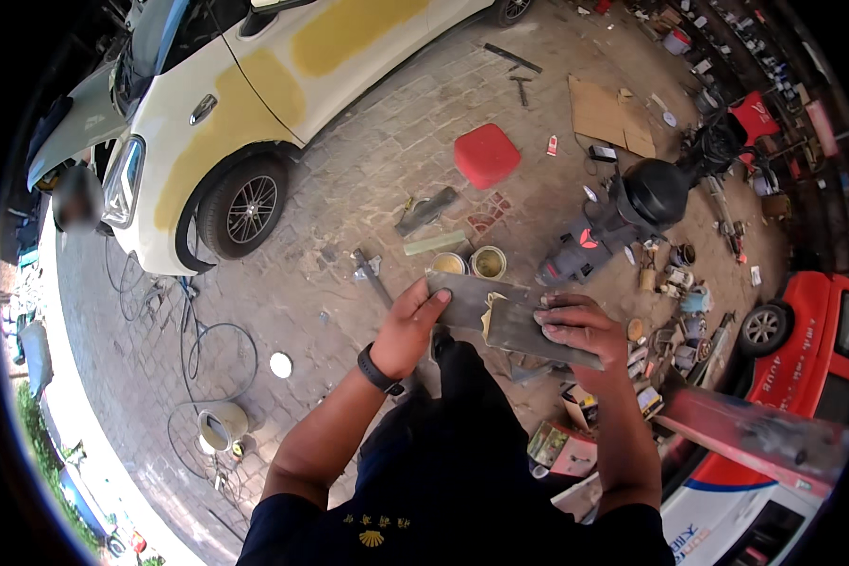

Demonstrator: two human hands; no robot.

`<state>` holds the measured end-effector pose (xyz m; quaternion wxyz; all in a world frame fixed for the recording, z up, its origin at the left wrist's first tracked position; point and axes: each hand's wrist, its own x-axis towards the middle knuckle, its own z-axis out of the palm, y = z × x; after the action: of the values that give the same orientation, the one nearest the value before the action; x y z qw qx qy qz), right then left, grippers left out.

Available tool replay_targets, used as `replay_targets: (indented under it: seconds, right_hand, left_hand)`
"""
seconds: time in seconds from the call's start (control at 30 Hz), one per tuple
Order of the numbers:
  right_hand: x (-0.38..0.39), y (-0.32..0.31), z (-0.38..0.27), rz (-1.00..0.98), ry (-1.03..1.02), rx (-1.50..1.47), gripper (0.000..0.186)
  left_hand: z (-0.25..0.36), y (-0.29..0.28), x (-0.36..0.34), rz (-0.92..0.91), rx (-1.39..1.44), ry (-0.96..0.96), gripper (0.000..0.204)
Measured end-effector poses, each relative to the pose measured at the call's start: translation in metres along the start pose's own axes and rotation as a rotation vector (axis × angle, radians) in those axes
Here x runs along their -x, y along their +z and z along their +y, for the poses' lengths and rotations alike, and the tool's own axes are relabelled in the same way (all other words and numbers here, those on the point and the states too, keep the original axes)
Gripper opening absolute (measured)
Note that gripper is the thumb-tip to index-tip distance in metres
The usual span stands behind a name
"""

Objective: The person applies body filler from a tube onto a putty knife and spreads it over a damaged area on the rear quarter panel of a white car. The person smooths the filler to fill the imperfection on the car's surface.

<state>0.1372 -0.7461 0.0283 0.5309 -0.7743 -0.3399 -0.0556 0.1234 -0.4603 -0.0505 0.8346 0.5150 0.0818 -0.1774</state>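
Evidently both hands are busy, each with its own flat plate. The left hand [407,325] is pinched tight on the left end of a dark plate [464,294], thumb on the face towards the wearer, the other fingers largely hidden behind it. That plate extends rightward from the thumb. The right hand [587,332] has its fingers bent over the right part of a second dark plate [519,330], which reaches leftward from the fingertips into the space between the hands; where its thumb sits cannot be told. This second plate overlaps the first on the side nearer the wearer, and yellowish paste [489,315] clings along its left edge.

Just beyond the plates, two round cans, a left can [448,263] and a right can [489,263], stand side by side on the paved floor [349,193]. Past them lie a pale green strip [435,243] and a dark grey block [426,211]. A hammer-like tool [373,280] lies near the left hand.

Farther out are a red cushion-like seat [487,156], a dark scooter [585,241] to the right, and, at upper left, a white car [340,94] with yellow patches.
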Motion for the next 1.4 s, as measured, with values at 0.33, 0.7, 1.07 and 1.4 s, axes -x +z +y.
replay_targets:
  seconds: [0.33, 0.7, 1.07, 1.4]
  right_hand:
    - [-0.013, 0.000, 0.029, -0.016, -0.069, -0.067, 0.030]
    - [-0.105, -0.027, 0.082, -0.101, -0.098, -0.124, 0.025]
    - [-0.143, 0.012, 0.106, 0.234, 0.670, -0.651, 0.026]
    - [-0.010, 0.120, 0.303, -0.330, 0.852, 0.113, 0.027]
  left_hand:
    - [0.056, 0.025, 0.011, 0.084, -0.303, 0.081, 0.017]
    - [0.106, 0.037, -0.027, 0.230, -0.558, 0.223, 0.023]
    - [0.106, -0.006, -0.050, 0.456, -0.332, 0.345, 0.024]
    - [0.029, -0.128, -0.048, 0.659, 0.087, 0.294, 0.023]
